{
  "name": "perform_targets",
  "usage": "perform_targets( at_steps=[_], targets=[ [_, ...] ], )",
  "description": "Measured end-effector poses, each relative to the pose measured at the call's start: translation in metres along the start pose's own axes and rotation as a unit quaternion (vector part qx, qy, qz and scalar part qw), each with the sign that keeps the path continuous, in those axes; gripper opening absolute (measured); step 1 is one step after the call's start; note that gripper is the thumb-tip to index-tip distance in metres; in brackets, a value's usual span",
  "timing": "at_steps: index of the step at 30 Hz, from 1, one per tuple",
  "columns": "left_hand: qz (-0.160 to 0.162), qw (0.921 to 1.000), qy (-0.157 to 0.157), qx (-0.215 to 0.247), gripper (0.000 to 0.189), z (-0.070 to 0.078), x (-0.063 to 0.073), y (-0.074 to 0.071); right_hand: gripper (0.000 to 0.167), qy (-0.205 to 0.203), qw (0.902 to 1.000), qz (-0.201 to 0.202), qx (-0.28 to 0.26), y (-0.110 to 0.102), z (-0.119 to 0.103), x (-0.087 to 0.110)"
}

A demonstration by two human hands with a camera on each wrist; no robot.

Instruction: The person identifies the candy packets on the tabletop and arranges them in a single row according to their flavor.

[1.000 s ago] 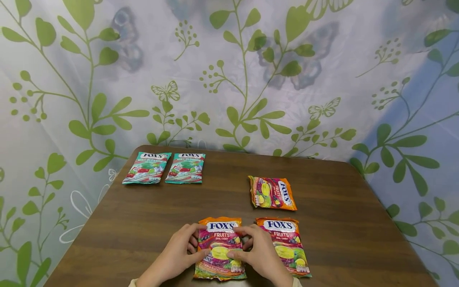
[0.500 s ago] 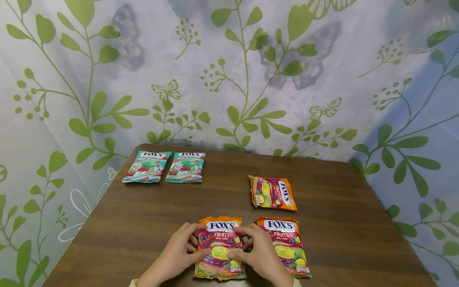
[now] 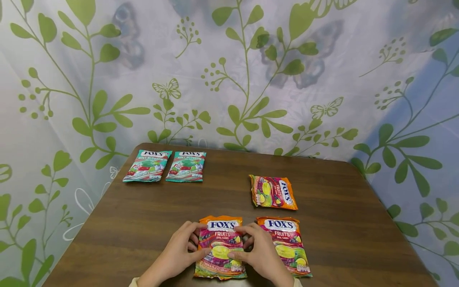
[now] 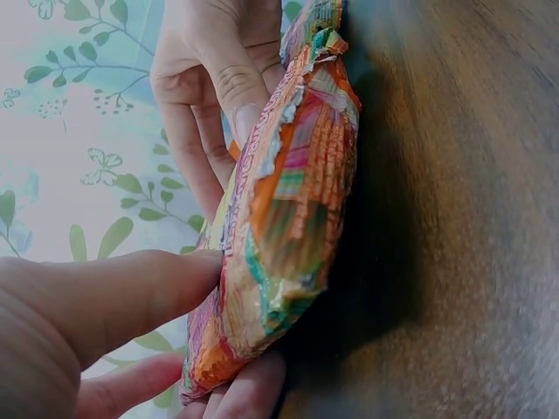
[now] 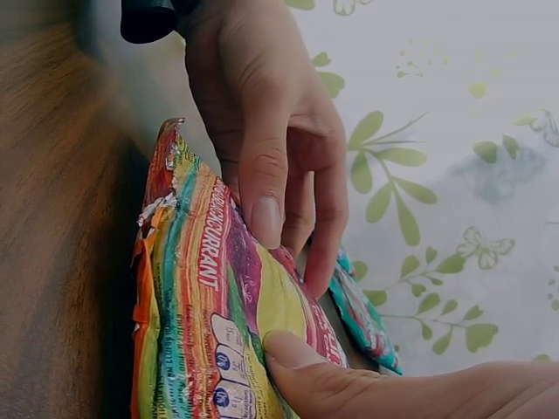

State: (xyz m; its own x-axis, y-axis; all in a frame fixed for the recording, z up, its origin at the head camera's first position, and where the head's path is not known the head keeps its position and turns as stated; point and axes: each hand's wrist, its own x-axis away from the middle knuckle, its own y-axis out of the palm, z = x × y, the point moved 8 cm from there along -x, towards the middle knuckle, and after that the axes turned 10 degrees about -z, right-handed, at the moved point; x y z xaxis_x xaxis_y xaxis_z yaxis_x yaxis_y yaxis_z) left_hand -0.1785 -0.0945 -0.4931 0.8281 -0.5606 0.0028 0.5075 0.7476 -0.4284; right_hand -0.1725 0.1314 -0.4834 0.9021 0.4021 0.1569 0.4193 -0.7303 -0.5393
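An orange and purple bag of Fox's Fruits oval candy (image 3: 220, 243) lies face up near the table's front, held from both sides. My left hand (image 3: 183, 249) grips its left edge, thumb on the front and other fingers curled at the side. On the opposite edge my right hand (image 3: 259, 249) does the same, its thumb (image 5: 293, 349) pressing the printed lemon. The left wrist view shows the bag's crimped bottom end (image 4: 297, 192) and left fingertips tucked under it. Just right of my right hand lies a matching candy bag (image 3: 287, 249), partly covered by that hand.
A third fruit candy bag (image 3: 273, 192) lies sideways behind the front pair. Two mint-green Mint Blossom candy bags (image 3: 148, 166) lie side by side at the table's back left. The brown wooden table (image 3: 340, 231) ends at a leaf-patterned curtain (image 3: 229, 79).
The head view has shifted very slightly. Both hands and all the bags keep their places.
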Motion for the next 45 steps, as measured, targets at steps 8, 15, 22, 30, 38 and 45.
perform_targets(
  at_steps=[8,15,22,30,38,45],
  targets=[
    [-0.007,0.9998,-0.001,0.019,0.053,0.000,0.001,0.000,0.061,-0.001,1.0000,0.000,0.004,0.000,0.001,0.000],
    [-0.006,0.9999,-0.008,0.008,0.051,0.002,-0.001,0.000,0.061,-0.002,1.0000,0.002,0.001,-0.002,0.000,0.001],
    [-0.008,1.0000,-0.002,-0.005,0.051,0.008,-0.003,0.000,0.062,-0.003,1.0000,0.000,0.004,-0.004,-0.004,0.002],
    [-0.010,0.9996,0.013,-0.023,0.052,0.015,-0.006,-0.004,0.062,-0.006,0.9998,0.004,0.020,-0.007,-0.007,-0.001],
    [-0.008,0.9982,0.031,-0.050,0.052,0.027,-0.016,-0.013,0.061,-0.016,0.9989,0.026,0.035,-0.018,-0.017,-0.002],
    [-0.005,0.9970,0.028,-0.072,0.052,0.036,-0.028,-0.020,0.061,-0.025,0.9981,0.047,0.033,-0.030,-0.022,-0.009]
  ],
)
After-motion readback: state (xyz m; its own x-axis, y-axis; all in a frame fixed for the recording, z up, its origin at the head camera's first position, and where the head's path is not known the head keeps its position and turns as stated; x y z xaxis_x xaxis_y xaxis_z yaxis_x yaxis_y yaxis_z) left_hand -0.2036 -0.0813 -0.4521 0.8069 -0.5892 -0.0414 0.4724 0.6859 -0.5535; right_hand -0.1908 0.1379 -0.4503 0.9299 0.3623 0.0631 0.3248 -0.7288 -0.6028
